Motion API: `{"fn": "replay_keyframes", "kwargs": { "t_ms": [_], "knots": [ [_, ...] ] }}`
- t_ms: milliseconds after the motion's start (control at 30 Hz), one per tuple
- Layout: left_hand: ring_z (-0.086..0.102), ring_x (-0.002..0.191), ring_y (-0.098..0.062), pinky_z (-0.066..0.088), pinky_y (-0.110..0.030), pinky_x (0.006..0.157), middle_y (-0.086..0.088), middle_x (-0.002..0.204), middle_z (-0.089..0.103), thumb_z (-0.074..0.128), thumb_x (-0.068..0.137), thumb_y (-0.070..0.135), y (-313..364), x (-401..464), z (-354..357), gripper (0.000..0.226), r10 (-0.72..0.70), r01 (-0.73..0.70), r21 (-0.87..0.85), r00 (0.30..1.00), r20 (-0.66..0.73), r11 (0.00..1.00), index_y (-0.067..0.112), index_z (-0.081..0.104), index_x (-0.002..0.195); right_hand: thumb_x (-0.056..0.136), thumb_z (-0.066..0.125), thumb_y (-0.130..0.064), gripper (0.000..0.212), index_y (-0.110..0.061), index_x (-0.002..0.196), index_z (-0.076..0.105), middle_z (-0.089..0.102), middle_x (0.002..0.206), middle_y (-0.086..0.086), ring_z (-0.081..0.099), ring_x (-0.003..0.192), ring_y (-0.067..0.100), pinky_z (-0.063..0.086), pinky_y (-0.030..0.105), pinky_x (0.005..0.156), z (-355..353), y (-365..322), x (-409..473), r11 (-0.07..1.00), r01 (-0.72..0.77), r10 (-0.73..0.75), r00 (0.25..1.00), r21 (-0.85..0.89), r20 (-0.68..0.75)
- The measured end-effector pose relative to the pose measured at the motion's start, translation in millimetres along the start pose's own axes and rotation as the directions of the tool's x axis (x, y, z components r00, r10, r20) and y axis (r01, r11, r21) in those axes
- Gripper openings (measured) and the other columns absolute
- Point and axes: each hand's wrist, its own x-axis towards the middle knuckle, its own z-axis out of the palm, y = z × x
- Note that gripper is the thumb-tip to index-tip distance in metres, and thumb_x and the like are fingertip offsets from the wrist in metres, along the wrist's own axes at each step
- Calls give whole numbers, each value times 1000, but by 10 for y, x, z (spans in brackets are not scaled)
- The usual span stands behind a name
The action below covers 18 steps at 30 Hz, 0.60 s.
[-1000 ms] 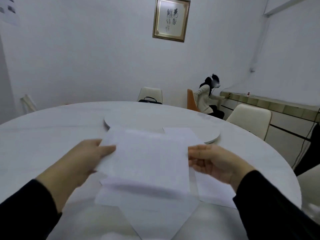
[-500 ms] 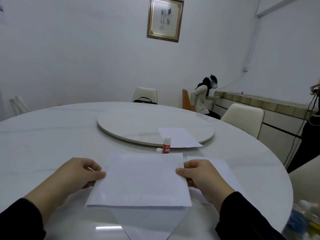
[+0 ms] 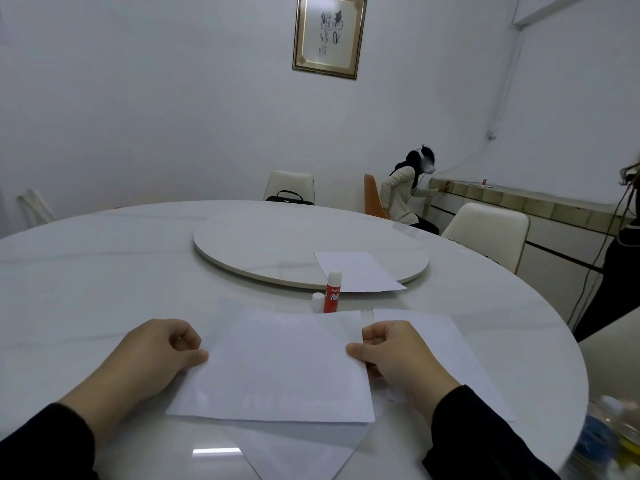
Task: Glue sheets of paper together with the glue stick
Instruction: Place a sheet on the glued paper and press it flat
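**Between two hands, a white sheet held at both edges**

Between the hands, low over the near part of the round white table [image 3: 86,271], a sheet of paper [image 3: 277,368] is held by its two side edges. The left hand [image 3: 152,358] has its fingers curled, the thumb lying on the sheet's left edge and pinching it. The right hand [image 3: 391,355] does the same on the right edge, thumb on top and fingers folded under or behind the paper; how the hidden fingers lie cannot be told. Both wrists come out of dark sleeves.

Under the held sheet lies another sheet [image 3: 298,452], turned cornerwise, one corner pointing toward the person below the hands and another showing beyond the left hand. Whether the two sheets touch cannot be told. Beneath and to the outside of the right hand lies a third sheet [image 3: 460,358], flat on the table.

Just beyond the held sheet, nearer the right hand than the left, the glue stick [image 3: 333,292] stands upright, red-bodied with a white top end, and its white cap [image 3: 317,302] stands just beside it on the left. Farther out from the right hand, a fourth sheet [image 3: 356,271] lies on the edge of the round turntable [image 3: 259,244] at the table's middle.

Well beyond the hands, cream chairs stand at the far side of the table, one with a black handbag [image 3: 289,199] on it. A seated person [image 3: 408,192] faces a ledge along the right wall, and a framed calligraphy piece [image 3: 329,32] hangs on the back wall.
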Motion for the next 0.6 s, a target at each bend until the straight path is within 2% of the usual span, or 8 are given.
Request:
{"fn": "replay_keyframes", "kwargs": {
  "t_ms": [67, 133, 200, 267, 333, 467, 600],
  "knots": [
    [56, 58, -16, 36, -24, 53, -3, 64, 64, 78, 73, 17, -9, 13, 9, 15, 11, -11, 17, 1000, -3, 1000, 16, 65, 66, 75, 74, -1, 7, 0, 79, 68, 70, 75, 25, 68, 66, 38, 56, 48, 66, 7, 15, 15, 1000, 2, -2, 1000, -18, 2],
    [56, 59, -16, 36, -25, 53, -3, 65, 65, 78, 73, 18, -16, 30, 19, 15, 21, -21, 36, 1000, -7, 999, 16, 64, 66, 75, 74, -2, 10, 1, 82, 68, 71, 83, 29, 69, 73, 43, 57, 51, 68, 11, 19, 26, 999, 4, -5, 1000, -38, -4],
    [56, 59, -16, 36, -24, 53, -3, 65, 65, 77, 74, 18, -22, 46, 28, 16, 26, -26, 53, 1000, -6, 998, 17, 64, 66, 75, 74, -2, 9, 0, 81, 68, 71, 78, 25, 68, 65, 35, 57, 43, 61, 13, 29, 36, 998, 15, -15, 1000, -63, -9],
    [57, 62, -17, 36, -25, 55, -3, 68, 66, 76, 75, 18, -27, 62, 34, 16, 22, -22, 56, 1000, 2, 998, 17, 64, 66, 75, 74, -3, 8, -3, 75, 66, 67, 62, 12, 63, 52, 24, 51, 30, 50, 16, 46, 41, 995, 30, -31, 1000, -95, -3],
    [59, 65, -19, 37, -25, 56, -5, 72, 68, 75, 76, 18, -29, 78, 37, 15, 13, -14, 58, 1000, 13, 998, 16, 63, 67, 76, 74, -4, 12, -6, 70, 64, 62, 53, 3, 59, 44, 18, 46, 24, 45, 18, 60, 47, 992, 37, -38, 999, -122, -1],
    [59, 63, -19, 39, -26, 57, -5, 72, 69, 75, 76, 18, -24, 103, 25, 15, 3, -6, 73, 999, 34, 997, 16, 63, 68, 76, 75, -7, 11, -7, 74, 65, 64, 60, 6, 57, 46, 20, 46, 26, 46, 20, 64, 55, 980, 55, -56, 998, -194, 0],
    [55, 58, -15, 36, -25, 54, -1, 65, 64, 77, 74, 17, -22, 91, 18, 17, 9, -14, 102, 999, 48, 995, 16, 62, 65, 75, 76, -6, 12, -8, 74, 64, 62, 58, 5, 54, 43, 17, 44, 24, 44, 29, 86, 72, 972, 60, -63, 998, -229, -3]
  ]
}}
